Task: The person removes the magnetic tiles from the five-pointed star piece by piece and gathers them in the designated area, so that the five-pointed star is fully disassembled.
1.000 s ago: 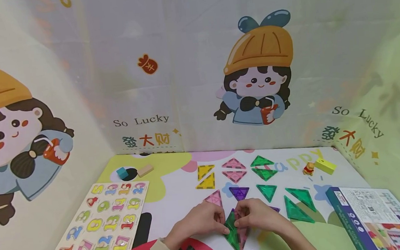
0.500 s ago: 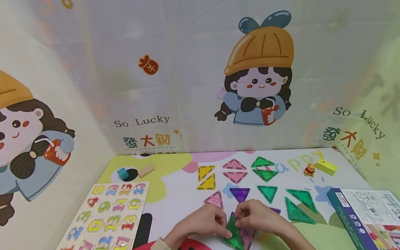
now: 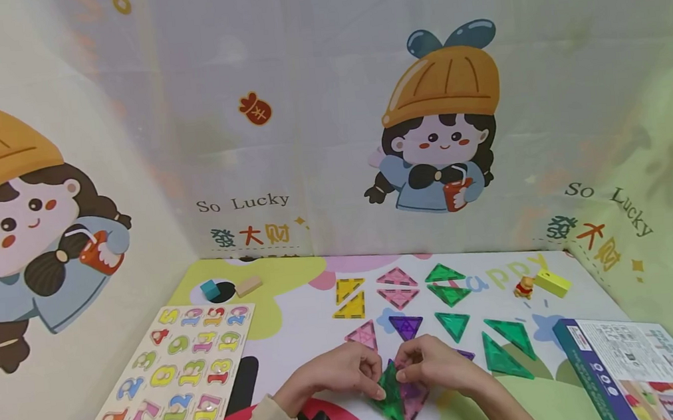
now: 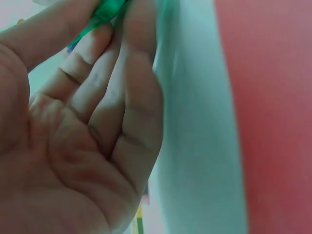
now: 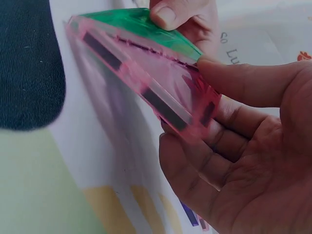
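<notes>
In the head view my left hand (image 3: pixel 350 369) pinches a green triangular magnetic tile (image 3: pixel 393 402), its thumb on the near face. Beside it, my right hand (image 3: pixel 431 365) pinches a pink triangular magnetic tile (image 3: pixel 415 400). The two tiles meet along a long edge and stand at an angle to each other, with a pointed end toward me. From the right wrist, the pink tile (image 5: pixel 170 80) shows dark magnet strips in its rim, and the green tile (image 5: pixel 126 24) lies behind it. A purple tile (image 3: pixel 464 354) is partly hidden behind my right hand.
Beyond my hands lie loose yellow (image 3: pixel 349 299), pink (image 3: pixel 397 288), green (image 3: pixel 448 285) and purple tiles (image 3: pixel 406 326). A number puzzle board (image 3: pixel 165 385) is at left, a box (image 3: pixel 645 370) at right. Small blocks (image 3: pixel 250 285) and a bear figure (image 3: pixel 523 287) stand farther back.
The joined tiles have turned in my hands, so more of the pink tile's face shows, and their near tip has shifted slightly toward me. Both hands keep their grips.
</notes>
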`<state>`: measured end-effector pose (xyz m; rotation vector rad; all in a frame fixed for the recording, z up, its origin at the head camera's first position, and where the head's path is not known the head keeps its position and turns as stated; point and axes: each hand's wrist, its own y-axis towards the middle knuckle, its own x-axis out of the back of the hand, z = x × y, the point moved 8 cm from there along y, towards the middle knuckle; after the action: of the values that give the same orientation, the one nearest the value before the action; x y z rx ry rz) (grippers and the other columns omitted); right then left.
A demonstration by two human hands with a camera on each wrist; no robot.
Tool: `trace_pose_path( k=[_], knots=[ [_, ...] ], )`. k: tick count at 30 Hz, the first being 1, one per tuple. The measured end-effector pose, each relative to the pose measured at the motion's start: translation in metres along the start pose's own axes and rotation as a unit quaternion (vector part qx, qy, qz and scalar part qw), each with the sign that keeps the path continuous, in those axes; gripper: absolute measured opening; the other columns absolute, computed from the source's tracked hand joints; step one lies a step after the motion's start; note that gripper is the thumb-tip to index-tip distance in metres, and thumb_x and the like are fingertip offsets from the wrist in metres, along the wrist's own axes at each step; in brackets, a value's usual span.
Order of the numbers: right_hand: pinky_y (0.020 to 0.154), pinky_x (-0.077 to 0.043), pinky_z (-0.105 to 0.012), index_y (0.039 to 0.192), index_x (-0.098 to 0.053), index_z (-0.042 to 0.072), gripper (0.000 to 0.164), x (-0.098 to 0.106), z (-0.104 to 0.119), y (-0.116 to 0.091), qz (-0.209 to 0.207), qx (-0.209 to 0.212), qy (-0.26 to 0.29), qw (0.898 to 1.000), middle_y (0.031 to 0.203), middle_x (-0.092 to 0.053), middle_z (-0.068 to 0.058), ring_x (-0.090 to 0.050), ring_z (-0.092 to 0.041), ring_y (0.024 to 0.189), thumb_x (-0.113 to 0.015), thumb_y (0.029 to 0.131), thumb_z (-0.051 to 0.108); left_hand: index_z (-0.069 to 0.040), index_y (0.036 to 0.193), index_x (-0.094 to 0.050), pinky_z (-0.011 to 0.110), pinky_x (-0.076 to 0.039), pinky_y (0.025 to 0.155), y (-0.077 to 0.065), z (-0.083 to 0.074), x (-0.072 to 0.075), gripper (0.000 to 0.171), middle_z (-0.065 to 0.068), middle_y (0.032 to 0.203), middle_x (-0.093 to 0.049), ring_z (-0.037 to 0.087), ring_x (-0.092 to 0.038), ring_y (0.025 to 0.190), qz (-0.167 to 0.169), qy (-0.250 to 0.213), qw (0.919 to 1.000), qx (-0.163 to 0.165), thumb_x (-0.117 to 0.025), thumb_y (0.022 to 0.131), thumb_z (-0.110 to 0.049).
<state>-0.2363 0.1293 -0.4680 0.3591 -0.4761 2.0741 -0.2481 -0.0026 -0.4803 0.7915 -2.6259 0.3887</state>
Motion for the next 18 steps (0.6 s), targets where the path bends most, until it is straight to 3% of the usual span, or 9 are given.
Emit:
trace_pose_path(
  k=[5, 8, 11, 14, 18],
  knots=[
    [0.065, -0.043, -0.025, 0.088, -0.069, 0.004, 0.014, 0.001, 0.003, 0.000, 0.005, 0.014, 0.001, 1.000, 0.075, -0.061, 0.001, -0.052, -0.010, 0.072, -0.071, 0.084, 0.017, -0.005, 0.078, -0.058, 0.019, -0.032, 0.054, -0.008, 0.002, 0.009, 0.021, -0.009, 0.052, -0.043, 0.002, -0.041, 0.052, 0.015, -0.047, 0.9988, -0.002, -0.077, 0.084, -0.014],
    [0.065, -0.046, -0.025, 0.089, -0.068, 0.003, 0.013, 0.003, 0.002, 0.000, 0.000, 0.017, 0.004, 1.000, 0.076, -0.062, 0.000, -0.055, -0.011, 0.072, -0.070, 0.084, 0.015, -0.003, 0.081, -0.058, 0.020, -0.036, 0.055, -0.019, 0.006, 0.021, 0.021, -0.007, 0.054, -0.047, 0.003, -0.053, 0.056, -0.004, -0.063, 0.9979, 0.015, -0.076, 0.084, -0.014],
    [0.066, -0.047, -0.025, 0.091, -0.068, 0.002, 0.013, 0.004, 0.001, -0.001, -0.005, 0.018, 0.010, 1.000, 0.078, -0.063, -0.002, -0.057, -0.012, 0.073, -0.070, 0.085, 0.014, -0.005, 0.089, -0.063, 0.022, -0.042, 0.059, -0.033, 0.013, 0.042, 0.017, -0.004, 0.060, -0.059, 0.007, -0.063, 0.063, -0.048, -0.068, 0.9953, 0.048, -0.075, 0.085, -0.015],
    [0.067, -0.048, -0.024, 0.091, -0.068, 0.003, 0.014, 0.002, 0.000, 0.000, -0.001, 0.018, 0.011, 1.000, 0.079, -0.063, -0.001, -0.057, -0.012, 0.074, -0.070, 0.086, 0.016, -0.009, 0.100, -0.069, 0.025, -0.047, 0.064, -0.050, 0.023, 0.067, 0.018, -0.001, 0.070, -0.067, 0.011, -0.064, 0.067, -0.105, -0.049, 0.9901, 0.080, -0.075, 0.086, -0.018],
    [0.067, -0.047, -0.024, 0.092, -0.069, 0.003, 0.015, -0.003, 0.000, 0.002, 0.006, 0.020, 0.010, 1.000, 0.079, -0.063, -0.001, -0.056, -0.011, 0.075, -0.071, 0.086, 0.016, -0.011, 0.107, -0.072, 0.029, -0.047, 0.067, -0.073, 0.037, 0.101, 0.022, 0.001, 0.076, -0.067, 0.014, -0.061, 0.071, -0.185, 0.007, 0.9752, 0.121, -0.074, 0.088, -0.022]
  ],
)
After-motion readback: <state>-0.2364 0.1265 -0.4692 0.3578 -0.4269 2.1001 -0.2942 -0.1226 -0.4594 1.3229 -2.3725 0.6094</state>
